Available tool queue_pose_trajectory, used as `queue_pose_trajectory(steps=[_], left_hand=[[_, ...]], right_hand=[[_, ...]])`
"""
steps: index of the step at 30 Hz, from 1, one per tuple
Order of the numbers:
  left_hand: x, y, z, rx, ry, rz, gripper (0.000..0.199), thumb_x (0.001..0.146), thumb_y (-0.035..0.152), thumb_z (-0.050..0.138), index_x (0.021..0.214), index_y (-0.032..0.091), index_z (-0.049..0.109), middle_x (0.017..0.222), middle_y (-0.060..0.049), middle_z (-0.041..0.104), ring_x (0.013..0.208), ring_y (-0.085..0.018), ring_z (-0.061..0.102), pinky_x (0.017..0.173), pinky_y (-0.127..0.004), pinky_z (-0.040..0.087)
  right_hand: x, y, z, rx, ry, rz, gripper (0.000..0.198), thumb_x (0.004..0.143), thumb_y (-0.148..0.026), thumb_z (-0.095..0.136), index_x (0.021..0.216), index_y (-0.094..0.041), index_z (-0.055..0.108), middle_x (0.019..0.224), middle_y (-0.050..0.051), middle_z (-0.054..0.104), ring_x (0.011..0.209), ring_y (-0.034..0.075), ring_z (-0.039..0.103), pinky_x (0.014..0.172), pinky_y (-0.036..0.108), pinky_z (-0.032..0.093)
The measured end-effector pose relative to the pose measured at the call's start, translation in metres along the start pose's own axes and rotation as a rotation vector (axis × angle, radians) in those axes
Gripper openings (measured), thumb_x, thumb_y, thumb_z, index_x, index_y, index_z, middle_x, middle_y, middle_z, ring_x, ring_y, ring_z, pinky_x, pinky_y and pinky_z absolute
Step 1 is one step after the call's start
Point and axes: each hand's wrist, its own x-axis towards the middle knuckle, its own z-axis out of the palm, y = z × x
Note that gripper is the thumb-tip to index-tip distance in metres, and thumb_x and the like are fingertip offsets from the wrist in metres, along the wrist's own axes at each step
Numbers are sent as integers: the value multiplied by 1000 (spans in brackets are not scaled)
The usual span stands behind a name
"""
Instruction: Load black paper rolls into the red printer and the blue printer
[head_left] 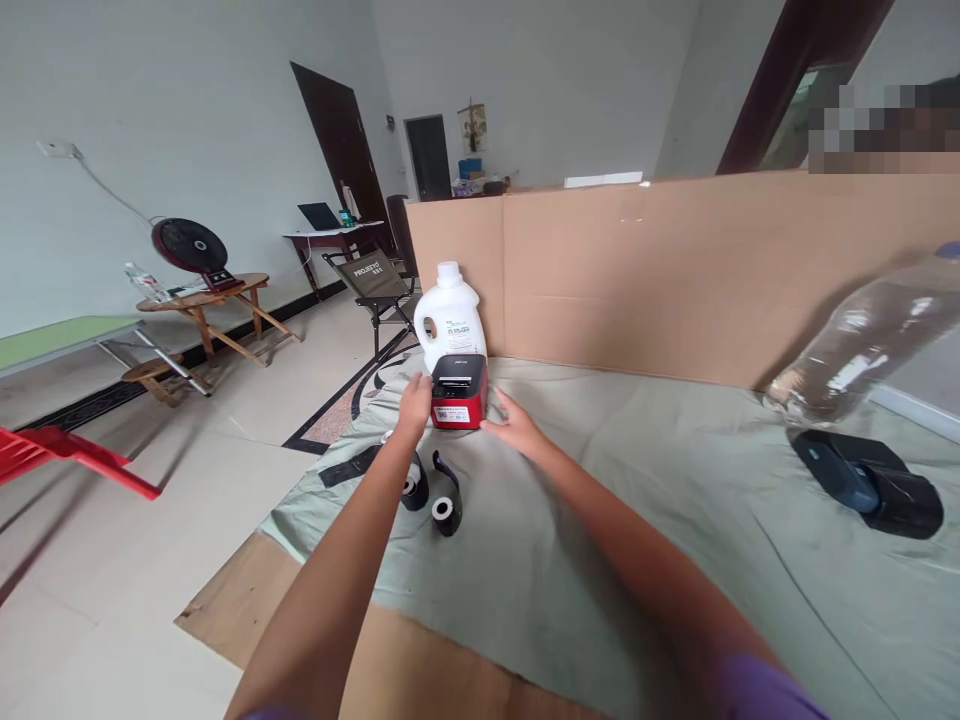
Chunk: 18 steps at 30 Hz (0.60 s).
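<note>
A small red and black printer (459, 392) with a white label on its front stands on the grey-green cloth (525, 560). My left hand (415, 402) is at its left side, fingers stretched out along it. On the right, my right hand (514, 425) has thumb and fingers apart, the thumb close to the printer's lower corner. Whether either hand presses on it, I cannot tell. Behind the printer rises a white jug (450, 315) with a handle and cap. Nearer me lie a black ribbon roll (446, 513) and another black roll (414, 490), partly behind my left forearm.
A cardboard panel (600, 280) borders the cloth at the back. At right are a large clear bottle (862, 340) and a black device (870, 482). A folding chair (373, 278), a fan (191, 246) on a wooden stool and a red plastic chair (82, 455) stand left. Another person is at far right.
</note>
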Motion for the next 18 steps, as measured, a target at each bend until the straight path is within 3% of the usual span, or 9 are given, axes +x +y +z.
queue_pose_trajectory(steps=[2, 3, 4, 7, 9, 10, 12, 14, 18], left_hand=[[-40, 9, 13, 66, 100, 226, 40, 93, 31, 46, 131, 20, 57, 145, -9, 57, 142, -23, 44, 119, -36, 33], [-66, 10, 24, 111, 63, 376, 41, 96, 30, 43, 134, 21, 55, 146, -8, 56, 142, -22, 44, 120, -36, 32], [-94, 9, 37, 155, -70, 489, 40, 97, 29, 41, 133, 22, 57, 143, -7, 59, 139, -22, 48, 119, -38, 34], [-182, -7, 77, 415, -787, 652, 42, 98, 34, 44, 136, 28, 59, 143, -7, 60, 139, -24, 50, 117, -44, 38], [-226, -21, 96, 611, -1031, 737, 49, 98, 41, 47, 146, 31, 50, 157, -7, 45, 148, -27, 36, 123, -53, 25], [-242, -28, 102, 690, -1069, 767, 53, 99, 44, 45, 151, 32, 44, 162, -6, 36, 152, -28, 29, 124, -55, 20], [-260, -38, 106, 804, -1066, 815, 58, 101, 48, 40, 156, 33, 34, 166, -4, 23, 155, -28, 18, 125, -57, 13], [-265, -43, 105, 870, -1035, 850, 59, 102, 49, 34, 158, 33, 28, 167, -2, 18, 156, -27, 15, 125, -56, 11], [-265, -45, 100, 944, -1005, 880, 59, 104, 50, 28, 159, 32, 24, 168, -1, 16, 156, -27, 16, 125, -55, 12]], right_hand=[[-39, 5, -55, -54, 23, 3, 76, 66, -39, 83, 137, -31, 59, 146, 7, 55, 129, 36, 55, 105, 56, 46], [-63, 7, -91, -106, 70, -6, 68, 67, -41, 82, 132, -32, 62, 142, 7, 59, 125, 35, 57, 105, 56, 45], [-88, 7, -131, -178, 132, -18, 62, 67, -42, 81, 126, -32, 66, 135, 7, 63, 123, 35, 58, 107, 57, 43], [-161, -2, -259, -567, 403, -52, 55, 70, -46, 75, 120, -27, 67, 128, 12, 65, 127, 37, 53, 114, 58, 34], [-195, -12, -333, -883, 575, 72, 57, 73, -48, 71, 123, -21, 63, 130, 19, 62, 130, 42, 47, 111, 62, 32], [-206, -16, -362, -995, 669, 191, 61, 72, -49, 71, 124, -19, 62, 130, 22, 60, 131, 45, 45, 108, 64, 32], [-217, -20, -404, -1092, 765, 455, 69, 68, -55, 74, 124, -18, 60, 128, 25, 59, 129, 49, 45, 101, 65, 36], [-216, -19, -426, -1104, 756, 639, 77, 63, -59, 77, 125, -17, 58, 128, 26, 59, 125, 50, 48, 97, 64, 40], [-206, -15, -441, -1093, 642, 753, 94, 58, -52, 82, 138, -15, 49, 127, 26, 60, 119, 45, 57, 93, 55, 47]])
